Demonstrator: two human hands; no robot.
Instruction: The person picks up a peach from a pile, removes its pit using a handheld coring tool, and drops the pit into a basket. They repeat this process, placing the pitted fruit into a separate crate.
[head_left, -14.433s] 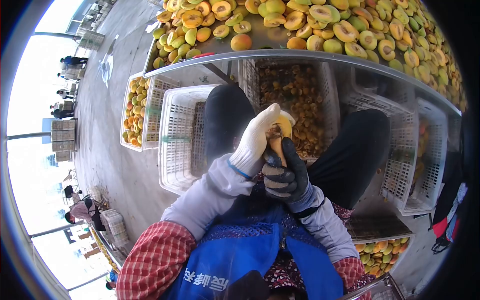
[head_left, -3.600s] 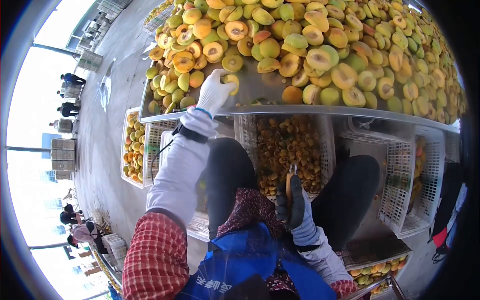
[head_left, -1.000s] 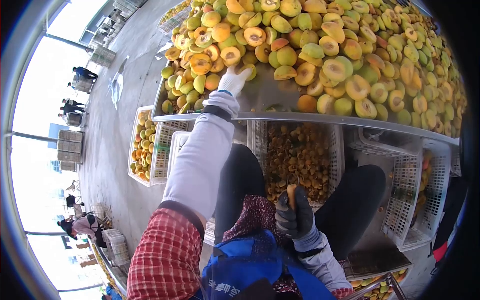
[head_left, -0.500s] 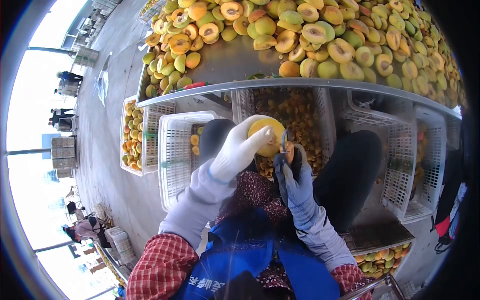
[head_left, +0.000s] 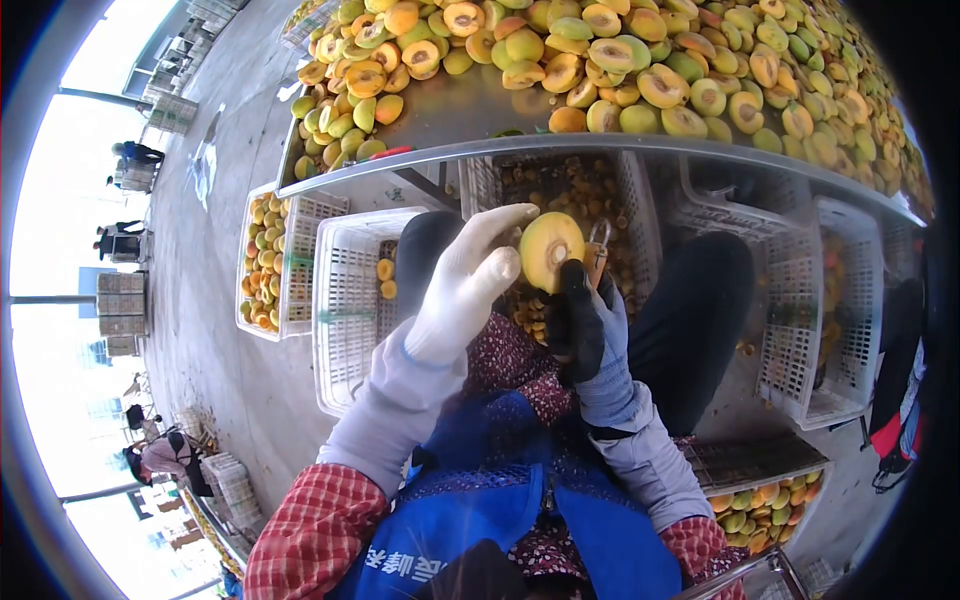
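A yellow peach half (head_left: 545, 245) faces up with its cut side, a brownish hollow or stone at its middle. My right hand (head_left: 585, 325), in a dark-palmed grey glove, grips it with the thumb over its lower edge. The same hand holds a pitting knife with a wooden handle (head_left: 596, 262) and a looped metal blade (head_left: 600, 234) pointing up beside the fruit. My left hand (head_left: 465, 280), in a white knitted glove, is open at the fruit's left side. Its thumb and fingers are spread, with the fingertips close to the peach's upper left edge.
A metal table (head_left: 470, 105) heaped with peach halves (head_left: 660, 85) stands ahead, its rim above my hands. Below are a crate of small brown pieces (head_left: 640, 200), a white crate (head_left: 345, 300) and a fruit-filled crate (head_left: 265, 260). People (head_left: 165, 455) work far left.
My left hand has let go of the peach half and moved slightly left, fingers spreading. My right hand now holds the fruit, and the knife's blade has turned away from it.
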